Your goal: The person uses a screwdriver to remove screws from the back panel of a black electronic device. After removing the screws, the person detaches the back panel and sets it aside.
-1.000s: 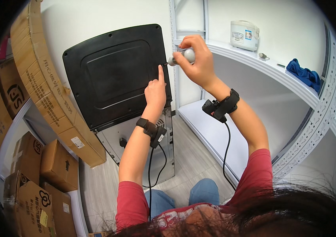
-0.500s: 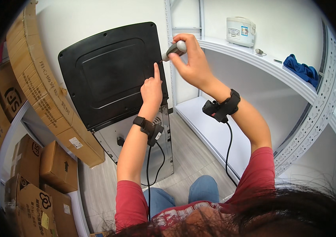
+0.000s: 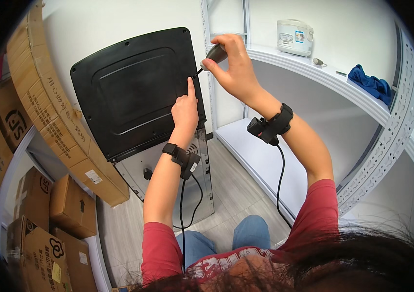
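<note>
A black plastic panel (image 3: 136,90) with a raised rounded border stands upright on a metal-cased appliance (image 3: 163,177). Small screw holes dot its edge. In my right hand (image 3: 236,73) is a grey-handled screwdriver (image 3: 215,54), gripped by the handle. Its shaft slants down and left, and the tip reaches the panel's right edge. My left hand (image 3: 186,109) points with its index finger at that same spot, the fingertip close beside the screwdriver tip. The other left fingers are curled, and no object shows in them. Any screw at the tip is too small to make out.
Tall flat carton (image 3: 66,131) leans left of the appliance; cardboard boxes (image 3: 73,204) fill the shelf beyond. On the right, a white shelf (image 3: 284,57) holds a rice cooker (image 3: 294,38) and blue cloth (image 3: 369,83). Black cables (image 3: 281,180) hang from my wrist devices (image 3: 271,125).
My right hand has tilted and shifted slightly up, and the screwdriver handle has turned in its fingers, showing more of the shaft. The left fingertip stays by the panel's right edge.
</note>
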A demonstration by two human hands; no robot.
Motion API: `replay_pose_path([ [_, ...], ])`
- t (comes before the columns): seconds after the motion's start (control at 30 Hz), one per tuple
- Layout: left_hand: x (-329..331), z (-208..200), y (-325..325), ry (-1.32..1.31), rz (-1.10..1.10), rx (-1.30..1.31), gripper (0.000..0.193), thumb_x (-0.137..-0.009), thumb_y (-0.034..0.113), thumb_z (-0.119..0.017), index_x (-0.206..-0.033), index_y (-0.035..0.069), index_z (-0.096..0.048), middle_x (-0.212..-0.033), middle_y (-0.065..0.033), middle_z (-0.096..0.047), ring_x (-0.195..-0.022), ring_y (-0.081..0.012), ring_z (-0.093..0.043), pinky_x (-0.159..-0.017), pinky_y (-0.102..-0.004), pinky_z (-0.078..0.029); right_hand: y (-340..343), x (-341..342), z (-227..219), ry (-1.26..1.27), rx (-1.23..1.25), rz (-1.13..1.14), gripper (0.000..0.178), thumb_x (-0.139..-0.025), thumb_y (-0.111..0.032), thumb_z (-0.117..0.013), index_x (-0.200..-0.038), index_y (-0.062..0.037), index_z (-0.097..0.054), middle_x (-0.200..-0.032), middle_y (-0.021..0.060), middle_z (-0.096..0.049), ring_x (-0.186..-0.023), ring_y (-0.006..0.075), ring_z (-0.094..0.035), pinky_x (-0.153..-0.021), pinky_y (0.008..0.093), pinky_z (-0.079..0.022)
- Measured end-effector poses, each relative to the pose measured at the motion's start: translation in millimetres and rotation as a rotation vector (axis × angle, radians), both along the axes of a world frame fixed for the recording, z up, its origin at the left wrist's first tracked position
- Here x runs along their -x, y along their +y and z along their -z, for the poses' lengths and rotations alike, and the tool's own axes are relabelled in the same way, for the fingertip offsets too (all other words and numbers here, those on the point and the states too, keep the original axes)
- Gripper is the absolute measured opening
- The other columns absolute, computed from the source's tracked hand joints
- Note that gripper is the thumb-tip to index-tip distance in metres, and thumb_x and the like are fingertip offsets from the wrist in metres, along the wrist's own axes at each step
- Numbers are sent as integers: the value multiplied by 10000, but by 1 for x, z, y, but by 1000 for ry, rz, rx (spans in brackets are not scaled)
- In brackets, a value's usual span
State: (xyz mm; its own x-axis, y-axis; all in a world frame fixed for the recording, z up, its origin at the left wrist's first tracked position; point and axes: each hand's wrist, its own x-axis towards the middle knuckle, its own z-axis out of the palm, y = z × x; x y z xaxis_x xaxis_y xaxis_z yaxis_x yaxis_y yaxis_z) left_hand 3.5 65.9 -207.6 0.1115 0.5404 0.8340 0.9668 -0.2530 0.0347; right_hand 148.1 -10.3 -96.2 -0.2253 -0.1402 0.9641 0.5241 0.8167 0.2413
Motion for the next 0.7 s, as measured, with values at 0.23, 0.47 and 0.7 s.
replay_pose_path([
  [0.23,-2,-2,-5,12,-13,10,720,-789,176,-664,-1404,84,-300,-669,-60,-590,-642,-200,-605,-546,-320,-510,8,-4,2,90,57,-102,405,-742,-86,-664,-1078,-51,-441,-1028,114,-477,-763,221,-573,-691,343,-466],
  [0.47,2,0,-1,14,-1,-32,716,-786,173,-664,-1401,82,-307,-660,-58,-586,-632,-201,-605,-537,-322,-510,-2,1,0,46,81,-21,393,-709,-31,-603,-1063,-59,-433,-1003,119,-471,-746,217,-586,-675,329,-469],
  [0.7,-2,-2,-5,21,-14,-12,715,-784,173,-666,-1397,74,-310,-662,-59,-587,-633,-201,-605,-541,-326,-510,7,-5,-3,56,153,-157,378,-741,-130,-683,-1036,-56,-459,-944,95,-485,-715,205,-580,-687,320,-467],
])
